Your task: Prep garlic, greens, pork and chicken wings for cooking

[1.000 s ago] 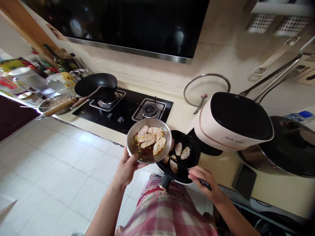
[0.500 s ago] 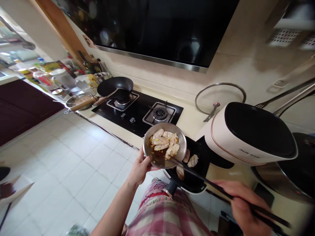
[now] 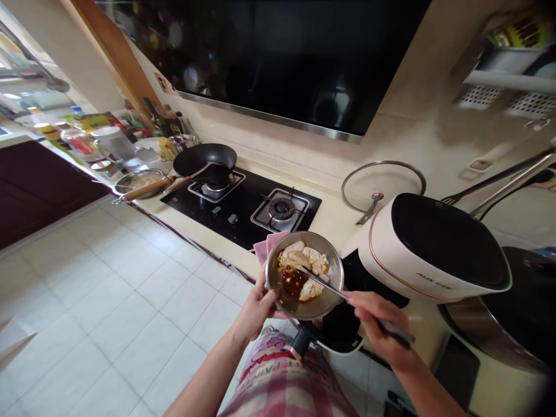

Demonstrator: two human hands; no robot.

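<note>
A round metal bowl [image 3: 278, 301] holds several pale chicken wings [image 3: 311, 288] in dark sauce with yellow bits. My left hand [image 3: 258, 307] grips its left rim, thumb on top. My right hand [image 3: 380, 324] is closed round dark chopsticks [image 3: 332, 288], whose tips reach into the bowl among the wings. Beneath the bowl, partly hidden by it, is a black pan [image 3: 341, 330] with its handle [image 3: 300, 343] pointing towards my apron. A pink cloth [image 3: 264, 248] shows behind the bowl's left edge.
A black wok [image 3: 204, 159] sits on the left burner of the hob [image 3: 238, 217]. Right of the hob are a glass lid [image 3: 382, 179] against the wall and a cream appliance [image 3: 391, 260]. A strainer bowl [image 3: 141, 180] and jars stand at the left. A range hood [image 3: 278, 63] hangs above.
The bowl and my left hand have moved slightly right and now cover more of the pan. My right hand has come in closer to the bowl, and the chopsticks sit farther up among the wings.
</note>
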